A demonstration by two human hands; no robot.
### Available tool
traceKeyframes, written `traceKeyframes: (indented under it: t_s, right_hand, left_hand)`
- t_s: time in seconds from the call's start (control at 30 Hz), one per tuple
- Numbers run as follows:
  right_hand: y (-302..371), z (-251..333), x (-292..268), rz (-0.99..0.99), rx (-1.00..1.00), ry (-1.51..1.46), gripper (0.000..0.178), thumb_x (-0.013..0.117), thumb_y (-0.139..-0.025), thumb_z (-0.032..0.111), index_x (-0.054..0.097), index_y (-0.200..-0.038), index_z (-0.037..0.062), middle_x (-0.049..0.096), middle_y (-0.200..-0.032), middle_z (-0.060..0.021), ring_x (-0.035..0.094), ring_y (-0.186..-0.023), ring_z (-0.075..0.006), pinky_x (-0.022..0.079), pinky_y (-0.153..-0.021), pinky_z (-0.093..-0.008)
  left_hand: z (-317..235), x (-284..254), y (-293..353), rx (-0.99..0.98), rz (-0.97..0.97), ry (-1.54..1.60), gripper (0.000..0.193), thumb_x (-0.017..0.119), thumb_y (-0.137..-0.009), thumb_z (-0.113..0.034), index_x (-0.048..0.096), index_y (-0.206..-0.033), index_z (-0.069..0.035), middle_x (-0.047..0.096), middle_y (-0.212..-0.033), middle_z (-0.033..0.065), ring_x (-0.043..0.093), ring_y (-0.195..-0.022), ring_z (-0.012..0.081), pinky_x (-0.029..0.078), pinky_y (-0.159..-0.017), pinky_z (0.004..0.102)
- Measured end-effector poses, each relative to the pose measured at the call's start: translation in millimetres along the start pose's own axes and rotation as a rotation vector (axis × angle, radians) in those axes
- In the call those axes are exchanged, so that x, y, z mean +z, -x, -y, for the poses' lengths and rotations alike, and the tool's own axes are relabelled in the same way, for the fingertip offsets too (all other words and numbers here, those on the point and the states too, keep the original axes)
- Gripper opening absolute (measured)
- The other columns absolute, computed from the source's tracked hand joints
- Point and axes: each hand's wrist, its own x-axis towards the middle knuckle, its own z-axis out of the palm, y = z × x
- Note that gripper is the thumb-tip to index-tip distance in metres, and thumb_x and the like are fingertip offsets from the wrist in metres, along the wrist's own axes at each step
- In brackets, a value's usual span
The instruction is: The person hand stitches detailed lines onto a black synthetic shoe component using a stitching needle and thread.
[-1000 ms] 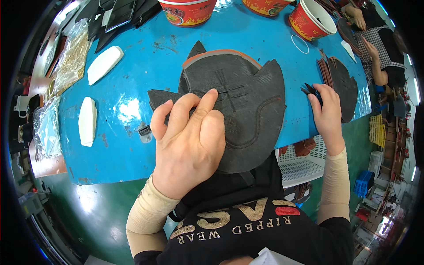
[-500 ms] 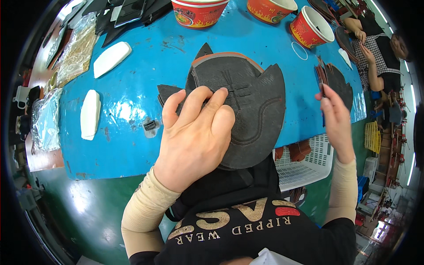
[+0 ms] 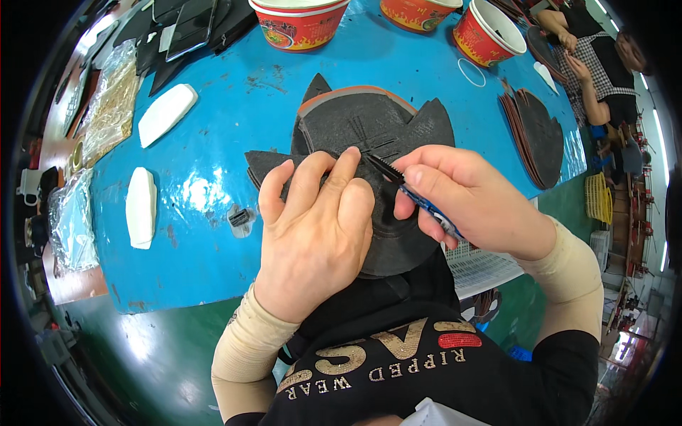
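Note:
In front of me lies a stack of black cat-shaped pieces [image 3: 415, 131], leather-like, with an orange-brown edge at the back and pointed ears. Thin dark whisker-like lines cross its middle. My left hand [image 3: 312, 227] rests on the stack with bent fingers, its fingertips pressed by those lines; what lies under them is hidden. Pinched in my right hand [image 3: 472, 199] is a blue-handled tool [image 3: 430, 208] with a narrow, ridged black end. That end points left, at the lines beside my left index fingertip. Whether it touches them I cannot tell.
Two white pads [image 3: 141, 208] lie left on the blue table [image 3: 192, 263], near small black strips [image 3: 240, 219]. Red paper bowls [image 3: 298, 28] stand at the back. Another dark stack [image 3: 536, 138] lies right, above a white basket [image 3: 483, 270]. A co-worker [image 3: 597, 64] sits far right.
My right hand has come left from beside the other dark stack, bringing the blue-handled tool to my left fingertips. My left hand stays on the cat-shaped stack.

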Motion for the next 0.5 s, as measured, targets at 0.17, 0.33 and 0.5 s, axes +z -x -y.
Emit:
traceKeyframes:
  t_s: [0.17,0.33,0.5]
  right_hand:
    - [-5.3,-1.1,3.6,-0.001,-0.006,0.007,0.029,0.044,-0.101,0.021,0.053,-0.111,-0.0049,0.062,-0.086,-0.0072,0.053,-0.057,-0.0068,0.045,-0.046,-0.0223]
    - [-5.9,-4.0,6.7,-0.039,0.004,-0.027,0.028,0.045,-0.1,0.02,0.051,-0.112,-0.0043,0.062,-0.085,-0.0073,0.053,-0.056,-0.0071,0.044,-0.045,-0.0224]
    - [-5.9,-6.3,8.9,-0.061,0.004,-0.07,0.028,0.045,-0.1,0.02,0.051,-0.113,-0.0042,0.061,-0.085,-0.0074,0.052,-0.055,-0.0073,0.044,-0.044,-0.0225]
  left_hand:
    - [0.9,0.8,0.1,0.002,-0.02,0.005,0.016,0.066,-0.078,-0.008,0.056,-0.091,-0.008,0.065,-0.118,0.0075,0.058,-0.105,0.0232,0.028,-0.102,0.0434]
    - [1.3,1.7,1.4,-0.004,-0.02,0.015,0.017,0.066,-0.077,-0.008,0.056,-0.091,-0.008,0.065,-0.118,0.0073,0.058,-0.105,0.023,0.027,-0.103,0.0435]
    - [1.1,1.3,1.1,-0.002,-0.018,0.015,0.016,0.065,-0.077,-0.008,0.056,-0.09,-0.008,0.065,-0.117,0.0074,0.058,-0.105,0.0227,0.027,-0.104,0.044]
